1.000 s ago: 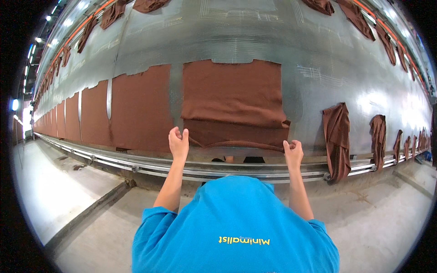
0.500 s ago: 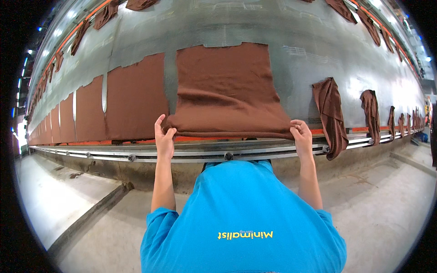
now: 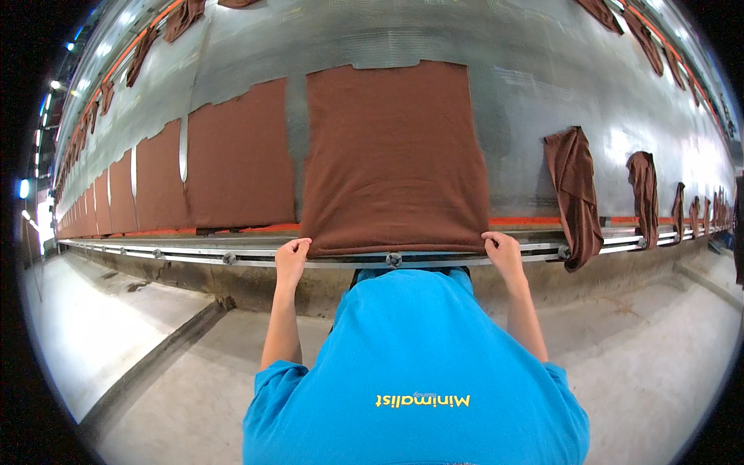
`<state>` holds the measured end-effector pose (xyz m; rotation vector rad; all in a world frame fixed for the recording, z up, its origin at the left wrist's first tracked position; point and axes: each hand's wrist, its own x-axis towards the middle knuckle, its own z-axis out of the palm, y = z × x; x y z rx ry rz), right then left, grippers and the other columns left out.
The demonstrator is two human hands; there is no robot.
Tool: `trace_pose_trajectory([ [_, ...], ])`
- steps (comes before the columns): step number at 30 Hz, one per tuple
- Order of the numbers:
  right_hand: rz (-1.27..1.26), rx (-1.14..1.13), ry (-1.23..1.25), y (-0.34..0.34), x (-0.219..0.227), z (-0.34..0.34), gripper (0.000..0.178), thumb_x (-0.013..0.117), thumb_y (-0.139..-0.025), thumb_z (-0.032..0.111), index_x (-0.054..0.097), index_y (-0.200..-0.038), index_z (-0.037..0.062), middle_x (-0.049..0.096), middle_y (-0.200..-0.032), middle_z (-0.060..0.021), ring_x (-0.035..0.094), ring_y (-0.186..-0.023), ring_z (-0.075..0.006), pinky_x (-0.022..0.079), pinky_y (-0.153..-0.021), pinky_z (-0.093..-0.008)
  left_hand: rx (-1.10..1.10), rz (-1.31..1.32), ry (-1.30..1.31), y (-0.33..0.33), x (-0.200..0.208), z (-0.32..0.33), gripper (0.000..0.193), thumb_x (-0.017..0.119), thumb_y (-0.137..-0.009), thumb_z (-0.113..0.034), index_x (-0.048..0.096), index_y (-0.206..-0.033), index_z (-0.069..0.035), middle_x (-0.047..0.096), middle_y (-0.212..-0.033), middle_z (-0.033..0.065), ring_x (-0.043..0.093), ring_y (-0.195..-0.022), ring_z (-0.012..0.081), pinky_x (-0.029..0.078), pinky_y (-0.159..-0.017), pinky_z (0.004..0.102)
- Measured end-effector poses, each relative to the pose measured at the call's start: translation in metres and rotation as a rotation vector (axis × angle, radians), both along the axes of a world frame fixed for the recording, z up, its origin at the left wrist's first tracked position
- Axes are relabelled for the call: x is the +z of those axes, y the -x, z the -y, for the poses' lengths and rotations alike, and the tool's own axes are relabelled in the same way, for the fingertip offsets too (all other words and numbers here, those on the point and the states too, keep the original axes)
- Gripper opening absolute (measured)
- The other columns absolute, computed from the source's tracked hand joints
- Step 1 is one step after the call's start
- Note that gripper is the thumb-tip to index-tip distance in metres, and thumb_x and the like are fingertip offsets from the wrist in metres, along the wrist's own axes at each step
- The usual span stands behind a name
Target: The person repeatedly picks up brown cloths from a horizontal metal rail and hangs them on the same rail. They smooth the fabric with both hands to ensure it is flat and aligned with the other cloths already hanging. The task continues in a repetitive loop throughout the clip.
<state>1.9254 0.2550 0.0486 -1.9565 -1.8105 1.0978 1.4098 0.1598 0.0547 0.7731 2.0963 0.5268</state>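
A brown fabric panel lies spread over the long grey table in front of me. Its near edge is drawn past the table's orange strip to the metal rail. At the near left corner my left hand is closed in a pinch on the cloth. My right hand pinches the opposite near corner, level with the left. Between the two hands the near edge is pulled nearly straight, with faint creases just behind it. The panel's far edge lies flat and has a shallow notched outline.
To the left, more flat brown panels lie in a row. Bunched brown pieces hang over the near edge on the right, and others along the far edge. Round knobs sit along the rail, above a concrete floor.
Both hands have drawn the panel's near edge toward me, down to the rail, still pinching its corners. The large folds across the cloth have smoothed out.
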Motion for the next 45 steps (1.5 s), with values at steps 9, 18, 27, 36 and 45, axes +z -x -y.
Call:
trace_pose_trajectory([
  [9, 0.096, 0.051, 0.003, 0.01, -0.013, -0.028, 0.023, 0.068, -0.092, 0.019, 0.074, -0.109, 0.0052, 0.073, -0.102, -0.0173, 0.069, -0.096, -0.0366, 0.055, -0.085, -0.0436, -0.299, -0.323, 0.073, -0.006, -0.01, -0.026, 0.034, 0.068, -0.094, -0.034, 0.079, -0.107, -0.005, 0.073, -0.105, 0.0185, 0.07, -0.099, 0.0323, 0.053, -0.088, 0.0402],
  [18, 0.115, -0.243, -0.044, 0.049, -0.035, -0.143, 0.029, 0.072, -0.093, 0.033, 0.07, -0.102, 0.0056, 0.07, -0.1, -0.0146, 0.067, -0.09, -0.0344, 0.054, -0.082, -0.0444, -0.602, -0.612, -0.361, -0.058, -0.035, -0.163, 0.07, 0.06, -0.102, -0.047, 0.045, -0.153, -0.002, 0.036, -0.161, 0.0279, 0.037, -0.147, 0.0454, 0.033, -0.119, 0.0539],
  [27, -0.195, -0.217, -0.138, 0.057, -0.003, -0.143, 0.019, 0.072, -0.092, 0.017, 0.062, -0.091, 0.0008, 0.07, -0.091, -0.019, 0.068, -0.086, -0.0369, 0.053, -0.076, -0.0416, -0.934, -0.709, -0.586, -0.206, -0.091, -0.33, 0.079, 0.039, -0.106, -0.059, 0.034, -0.16, -0.001, 0.029, -0.167, 0.024, 0.025, -0.156, 0.039, 0.016, -0.127, 0.0538],
  [36, -0.198, -0.346, 0.158, 0.043, -0.022, -0.118, 0.033, 0.075, -0.094, 0.025, 0.068, -0.111, -0.0022, 0.074, -0.092, -0.0181, 0.072, -0.084, -0.0312, 0.056, -0.078, -0.0398, -1.22, -0.645, -0.688, -0.277, -0.091, -0.4, 0.08, 0.026, -0.106, -0.067, 0.029, -0.164, -0.012, 0.025, -0.17, 0.0199, 0.02, -0.158, 0.0366, 0.011, -0.128, 0.0536],
  [45, -0.266, -0.451, -0.055, 0.046, -0.039, -0.109, 0.026, 0.072, -0.096, 0.024, 0.07, -0.107, -0.0001, 0.074, -0.088, -0.0174, 0.072, -0.081, -0.0294, 0.055, -0.076, -0.0388, -1.321, -0.575, -0.635, -0.263, -0.083, -0.321, 0.074, 0.03, -0.107, -0.062, 0.028, -0.165, -0.017, 0.023, -0.17, 0.0189, 0.019, -0.158, 0.0381, 0.01, -0.127, 0.0573],
])
